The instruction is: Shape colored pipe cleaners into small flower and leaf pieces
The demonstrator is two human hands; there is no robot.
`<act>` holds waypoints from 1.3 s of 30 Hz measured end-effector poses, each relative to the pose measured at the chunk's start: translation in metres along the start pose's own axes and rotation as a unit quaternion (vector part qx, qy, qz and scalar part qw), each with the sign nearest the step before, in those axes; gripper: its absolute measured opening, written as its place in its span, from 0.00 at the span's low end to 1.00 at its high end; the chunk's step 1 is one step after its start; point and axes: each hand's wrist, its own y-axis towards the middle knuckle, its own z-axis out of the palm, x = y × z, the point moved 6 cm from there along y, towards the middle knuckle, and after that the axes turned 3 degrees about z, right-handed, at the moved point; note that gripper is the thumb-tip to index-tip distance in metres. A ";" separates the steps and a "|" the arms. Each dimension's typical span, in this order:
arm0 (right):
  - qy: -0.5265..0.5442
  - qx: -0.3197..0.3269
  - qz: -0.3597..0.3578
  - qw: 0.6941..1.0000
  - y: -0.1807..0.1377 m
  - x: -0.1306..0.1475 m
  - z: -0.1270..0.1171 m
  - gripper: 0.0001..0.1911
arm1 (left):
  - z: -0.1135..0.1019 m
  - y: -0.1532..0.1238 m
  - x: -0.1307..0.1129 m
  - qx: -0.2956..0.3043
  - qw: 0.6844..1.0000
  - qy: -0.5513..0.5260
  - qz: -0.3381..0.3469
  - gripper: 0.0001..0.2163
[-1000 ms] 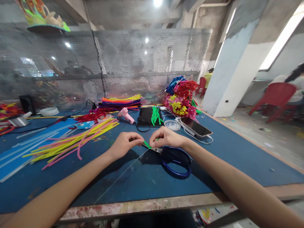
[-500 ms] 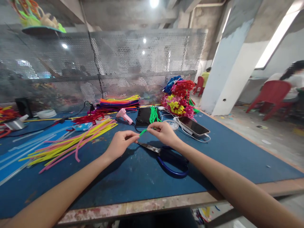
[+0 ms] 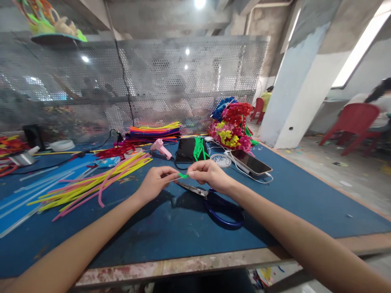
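A short green pipe cleaner (image 3: 183, 176) stretches between my two hands above the table. My left hand (image 3: 155, 182) pinches one end of it, thumb against fingers. The other end is pinched by my right hand (image 3: 210, 176), whose fingertips hide part of it. Just below lie scissors with blue handles (image 3: 224, 219), their blades pointing left under the hands. Behind my right hand, more green pipe cleaners (image 3: 200, 147) rest on a black flat box (image 3: 185, 149). Yellow and pink pipe cleaners (image 3: 100, 181) are spread to the left.
A pink glue gun (image 3: 161, 149) with a cord lies behind my left hand. To the right are a phone (image 3: 250, 162) with a white cable and a round dish of small beads (image 3: 221, 160). Bunched fuzzy flowers (image 3: 232, 122) stand at the back by a perforated metal screen (image 3: 195, 81).
My right hand has tipped over and come slightly lower and nearer the left. The green piece, slanted before, now lies nearly level between the fingertips.
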 end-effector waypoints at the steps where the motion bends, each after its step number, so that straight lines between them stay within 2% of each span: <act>1: 0.011 0.035 0.009 0.999 -0.001 -0.001 0.003 0.13 | -0.002 0.000 -0.001 0.001 1.000 0.007 0.008 0.13; 3: 0.008 0.078 0.020 0.997 -0.001 -0.003 0.004 0.13 | -0.004 0.001 -0.005 0.001 0.999 0.031 0.024 0.12; 9: -0.057 0.129 0.017 0.990 -0.003 -0.002 0.005 0.11 | -0.003 0.001 -0.011 0.020 0.996 0.071 0.045 0.09; 13: -0.081 0.137 0.008 0.987 -0.004 0.002 0.004 0.11 | -0.005 0.001 -0.010 0.010 0.995 0.082 0.053 0.10; 18: -0.187 0.132 -0.040 0.973 -0.003 0.007 -0.001 0.11 | -0.013 0.002 -0.010 -0.008 0.990 0.121 0.069 0.11; 22: -0.316 0.076 -0.096 0.941 -0.002 0.012 -0.005 0.09 | -0.018 0.004 -0.013 -0.026 0.986 0.150 0.074 0.12; 25: -0.429 -0.030 -0.132 0.893 -0.003 0.017 -0.009 0.08 | -0.020 0.004 -0.014 -0.048 0.986 0.149 0.060 0.12; 28: -0.469 -0.125 -0.150 0.861 -0.005 0.021 -0.013 0.08 | -0.018 0.004 -0.012 -0.054 0.989 0.127 0.045 0.12; 32: -0.444 -0.176 -0.170 0.862 -0.009 0.026 -0.013 0.09 | -0.015 0.003 -0.008 -0.053 0.994 0.097 0.028 0.12; 39: -0.400 -0.224 -0.212 0.863 -0.018 0.032 -0.011 0.10 | -0.014 0.002 -0.010 -0.057 0.995 0.074 0.022 0.11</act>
